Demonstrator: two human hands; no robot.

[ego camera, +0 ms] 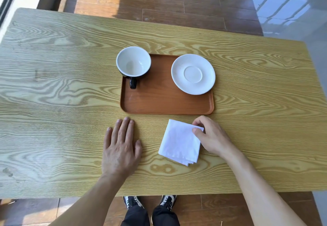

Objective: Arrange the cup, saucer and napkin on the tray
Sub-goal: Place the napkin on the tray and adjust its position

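A brown wooden tray (159,102) lies in the middle of the table. On its far left corner stands a cup (133,62), white inside and black outside, with its handle toward me. A white saucer (193,74) rests on the tray's far right corner. In front of the tray, on the table, lies a folded white napkin (179,141). My right hand (211,136) pinches the napkin's far right corner between thumb and fingers. My left hand (121,148) lies flat on the table, palm down, left of the napkin and near the tray's front left corner.
The light wooden table (62,84) stretches wide to the left and right of the tray. Its near edge runs just above my shoes (150,202). Dark wooden floor lies beyond the far edge.
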